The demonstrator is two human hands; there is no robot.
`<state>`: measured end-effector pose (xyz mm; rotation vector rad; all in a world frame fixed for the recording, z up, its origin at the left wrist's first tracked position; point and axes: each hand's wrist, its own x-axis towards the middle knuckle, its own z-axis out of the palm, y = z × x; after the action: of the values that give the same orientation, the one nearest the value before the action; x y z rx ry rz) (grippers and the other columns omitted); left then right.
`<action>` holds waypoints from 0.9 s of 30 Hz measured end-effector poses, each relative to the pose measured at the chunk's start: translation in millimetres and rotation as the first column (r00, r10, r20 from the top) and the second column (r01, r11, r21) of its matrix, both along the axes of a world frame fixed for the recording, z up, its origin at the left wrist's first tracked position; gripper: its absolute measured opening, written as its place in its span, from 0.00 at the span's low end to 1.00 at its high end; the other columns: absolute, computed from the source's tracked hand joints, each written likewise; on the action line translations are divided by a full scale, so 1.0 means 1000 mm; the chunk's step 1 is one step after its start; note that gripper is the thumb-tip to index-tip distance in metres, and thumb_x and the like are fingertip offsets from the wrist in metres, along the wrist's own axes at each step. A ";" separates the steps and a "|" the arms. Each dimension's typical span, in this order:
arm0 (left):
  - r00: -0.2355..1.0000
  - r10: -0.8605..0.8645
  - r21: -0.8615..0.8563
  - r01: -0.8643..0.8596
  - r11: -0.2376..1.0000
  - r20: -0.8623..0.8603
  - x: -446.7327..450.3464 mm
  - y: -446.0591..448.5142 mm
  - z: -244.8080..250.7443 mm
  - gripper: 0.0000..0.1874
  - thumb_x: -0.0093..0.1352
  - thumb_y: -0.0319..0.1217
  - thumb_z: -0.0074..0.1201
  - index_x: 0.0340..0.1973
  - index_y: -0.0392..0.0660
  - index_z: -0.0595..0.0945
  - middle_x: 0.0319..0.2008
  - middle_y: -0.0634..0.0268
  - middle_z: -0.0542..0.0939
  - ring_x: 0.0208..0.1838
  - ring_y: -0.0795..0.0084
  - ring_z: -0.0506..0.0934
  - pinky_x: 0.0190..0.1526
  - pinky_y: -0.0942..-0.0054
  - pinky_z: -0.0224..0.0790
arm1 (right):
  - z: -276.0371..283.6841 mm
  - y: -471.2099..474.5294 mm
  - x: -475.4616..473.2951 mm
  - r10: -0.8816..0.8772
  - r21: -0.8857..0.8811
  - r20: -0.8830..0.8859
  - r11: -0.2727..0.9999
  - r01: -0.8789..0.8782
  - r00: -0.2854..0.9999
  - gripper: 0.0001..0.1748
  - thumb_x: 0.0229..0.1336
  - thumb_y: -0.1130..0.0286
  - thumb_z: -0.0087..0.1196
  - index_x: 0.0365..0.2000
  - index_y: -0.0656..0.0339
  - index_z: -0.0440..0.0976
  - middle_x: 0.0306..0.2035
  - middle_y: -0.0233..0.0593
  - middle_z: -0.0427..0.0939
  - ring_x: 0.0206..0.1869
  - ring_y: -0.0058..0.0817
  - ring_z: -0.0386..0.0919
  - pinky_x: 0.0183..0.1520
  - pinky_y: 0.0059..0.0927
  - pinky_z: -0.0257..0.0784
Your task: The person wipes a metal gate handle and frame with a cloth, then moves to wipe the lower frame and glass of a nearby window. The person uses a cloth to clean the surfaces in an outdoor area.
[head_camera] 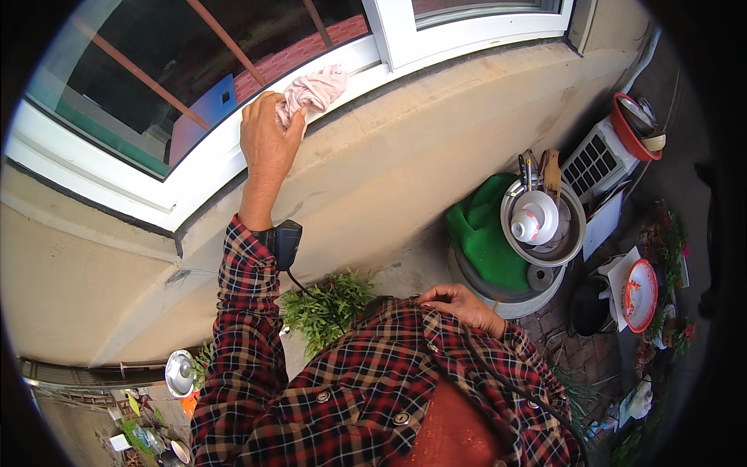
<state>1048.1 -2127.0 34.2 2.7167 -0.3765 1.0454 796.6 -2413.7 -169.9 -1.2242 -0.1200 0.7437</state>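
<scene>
My left hand (pixel 271 134) grips a crumpled pale pink cloth (pixel 315 90), which lies against the lower rail of a white window frame (pixel 216 154). A black device (pixel 286 244) with a cable is strapped at my left wrist. Close to my body, my right hand (pixel 464 306) pinches the front edge of my plaid shirt (pixel 362 356); part of its fingers is hidden by the fabric. Behind the window glass (pixel 175 76) show reddish bars and a brick surface.
Below the window runs a beige wall (pixel 373 169). Right of me, a metal basin (pixel 575 233) holding bowls and utensils stands beside a green cloth (pixel 484 233). Further right are a red basin (pixel 627 137) and a patterned enamel basin (pixel 640 295). A leafy plant (pixel 327 306) grows by the wall.
</scene>
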 end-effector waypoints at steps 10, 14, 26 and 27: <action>0.294 -0.956 -0.597 0.770 0.227 0.016 -0.095 -0.098 0.049 0.12 0.69 0.25 0.61 0.47 0.38 0.83 0.43 0.59 0.85 0.44 0.67 0.81 0.47 0.71 0.72 | 0.007 -0.004 -0.016 -0.112 -0.060 0.006 0.992 0.112 0.994 0.12 0.67 0.69 0.58 0.46 0.65 0.80 0.43 0.34 0.83 0.46 0.20 0.78 0.55 0.25 0.73; -0.507 -0.849 -0.759 0.491 -0.428 0.150 -0.126 -0.132 0.064 0.13 0.70 0.25 0.58 0.47 0.30 0.82 0.41 0.46 0.84 0.44 0.60 0.83 0.45 0.66 0.75 | 0.019 -0.017 -0.023 -0.121 0.023 -0.123 0.992 0.125 0.985 0.11 0.65 0.71 0.59 0.44 0.65 0.80 0.44 0.36 0.83 0.48 0.21 0.78 0.56 0.24 0.72; -0.731 -0.575 -0.886 -0.087 -0.455 0.367 -0.149 -0.164 0.045 0.14 0.68 0.31 0.61 0.43 0.32 0.83 0.39 0.51 0.84 0.42 0.64 0.83 0.44 0.69 0.75 | 0.039 -0.006 -0.017 -0.182 -0.083 -0.159 0.982 0.170 0.970 0.10 0.65 0.73 0.59 0.45 0.66 0.80 0.44 0.36 0.83 0.48 0.21 0.78 0.57 0.24 0.72; -0.730 -0.571 -0.885 -0.099 -0.455 0.375 -0.149 -0.164 0.044 0.14 0.68 0.31 0.62 0.43 0.33 0.83 0.39 0.51 0.85 0.42 0.65 0.83 0.44 0.69 0.75 | 0.039 -0.005 -0.016 -0.180 -0.088 -0.161 0.982 0.167 0.970 0.10 0.65 0.73 0.59 0.45 0.66 0.80 0.44 0.36 0.83 0.48 0.21 0.78 0.57 0.24 0.72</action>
<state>899.1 -2291.1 77.9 0.4087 -1.2891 -1.0052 780.2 -2418.9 -131.0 -1.2188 0.1541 0.6997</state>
